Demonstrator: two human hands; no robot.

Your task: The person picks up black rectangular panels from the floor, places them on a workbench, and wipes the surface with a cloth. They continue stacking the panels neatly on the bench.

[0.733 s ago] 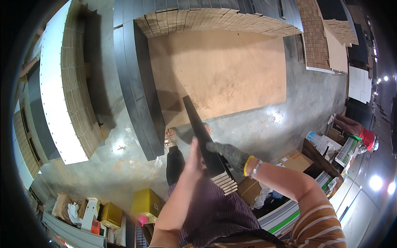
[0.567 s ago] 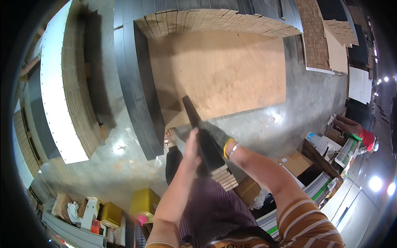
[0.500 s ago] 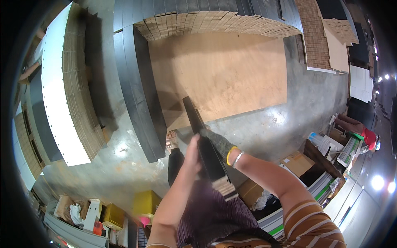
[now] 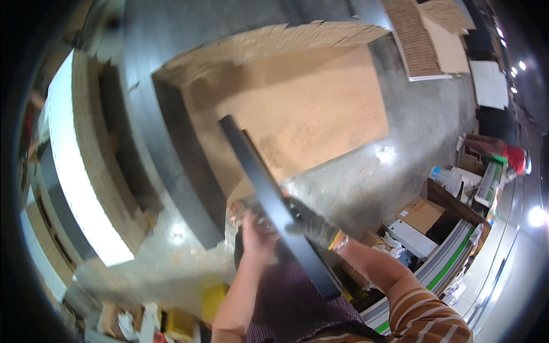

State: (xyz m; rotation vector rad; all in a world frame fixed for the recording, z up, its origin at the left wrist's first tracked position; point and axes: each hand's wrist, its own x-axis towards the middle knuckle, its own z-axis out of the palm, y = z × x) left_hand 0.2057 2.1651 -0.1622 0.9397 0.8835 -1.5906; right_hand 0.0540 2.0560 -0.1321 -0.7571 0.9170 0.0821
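Note:
A long, narrow black board slants across the middle, from above the wooden sheet down to my lap. A step near its far end suggests a second board lying against it. My right hand, in a dark grey glove with a yellow cuff, grips the board from its right side. My left hand is bare and just left of the board. Motion smears its fingers, so I cannot tell whether they touch the board. Beyond lies a tan wooden sheet on the floor.
Stacked black boards with raw brown edges border the sheet's far side; more black boards line its left. A white-topped stack stands farther left. Cardboard boxes and long rails lie at right. Another person bends at far right.
The board has turned in my hands, its far end swinging left and a broad dark face now showing. My left hand has shifted from gripping it to beside it. The view has tilted.

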